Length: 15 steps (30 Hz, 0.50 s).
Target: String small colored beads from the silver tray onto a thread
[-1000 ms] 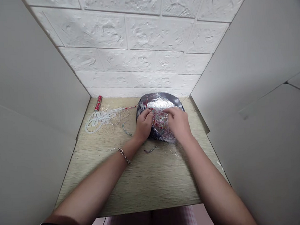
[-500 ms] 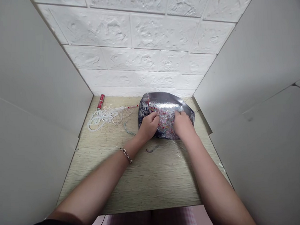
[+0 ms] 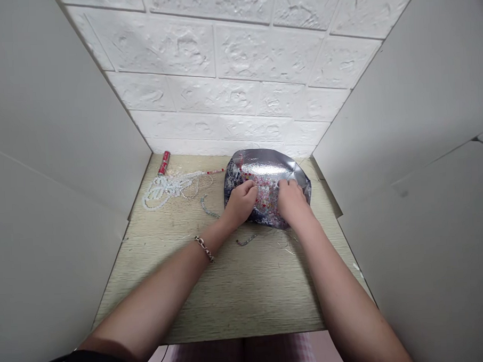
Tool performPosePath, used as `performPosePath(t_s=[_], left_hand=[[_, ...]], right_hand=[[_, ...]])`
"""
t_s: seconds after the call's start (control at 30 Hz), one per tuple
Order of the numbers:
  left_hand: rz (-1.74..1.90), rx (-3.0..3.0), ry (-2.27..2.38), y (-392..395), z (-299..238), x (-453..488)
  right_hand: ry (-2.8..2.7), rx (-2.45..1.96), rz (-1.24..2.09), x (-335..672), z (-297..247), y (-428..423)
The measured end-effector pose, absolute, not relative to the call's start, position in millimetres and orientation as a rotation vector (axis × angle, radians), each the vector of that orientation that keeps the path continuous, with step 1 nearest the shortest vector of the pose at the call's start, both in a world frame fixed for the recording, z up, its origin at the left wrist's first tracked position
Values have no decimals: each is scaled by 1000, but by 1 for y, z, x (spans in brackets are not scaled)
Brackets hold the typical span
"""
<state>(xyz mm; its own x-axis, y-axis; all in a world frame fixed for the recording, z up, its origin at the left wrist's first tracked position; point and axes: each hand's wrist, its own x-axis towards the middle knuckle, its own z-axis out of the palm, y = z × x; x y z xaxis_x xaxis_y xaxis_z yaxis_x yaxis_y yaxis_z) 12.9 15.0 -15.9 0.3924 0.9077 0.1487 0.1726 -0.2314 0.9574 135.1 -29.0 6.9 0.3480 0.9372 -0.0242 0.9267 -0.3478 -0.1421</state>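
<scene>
A silvery foil-lined bag or pouch (image 3: 264,161) lies opened out against the back of the table, with many small loose beads (image 3: 266,197) in red, pink and clear tones on it. Over its left part is my left hand (image 3: 242,199), fingers curled into a pinch; what sits between the fingertips is too small to make out. My right hand (image 3: 292,200) is over the right part of the beads, fingers bent down and closed, their tips partly hidden. A short strand of greyish beads (image 3: 246,240) lies just in front of the foil.
To the left lie looped strands of white beads (image 3: 162,190) and a red cylinder (image 3: 164,163), perhaps a thread spool. Another short bead strand (image 3: 206,208) rests near my left wrist. White brick-pattern wall (image 3: 238,101) closes the back; grey panels (image 3: 404,158) stand on both sides.
My right hand has shifted slightly left over the beads. The foil's right edge has drawn in a little. My left hand stays almost in place.
</scene>
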Motion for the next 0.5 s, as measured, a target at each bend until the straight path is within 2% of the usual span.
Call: performPosePath(t_s=[0.5], left_hand=[[909,1766,970,15,-16,12]], right_hand=[[-1624,-2553,98,129,-8,-15]])
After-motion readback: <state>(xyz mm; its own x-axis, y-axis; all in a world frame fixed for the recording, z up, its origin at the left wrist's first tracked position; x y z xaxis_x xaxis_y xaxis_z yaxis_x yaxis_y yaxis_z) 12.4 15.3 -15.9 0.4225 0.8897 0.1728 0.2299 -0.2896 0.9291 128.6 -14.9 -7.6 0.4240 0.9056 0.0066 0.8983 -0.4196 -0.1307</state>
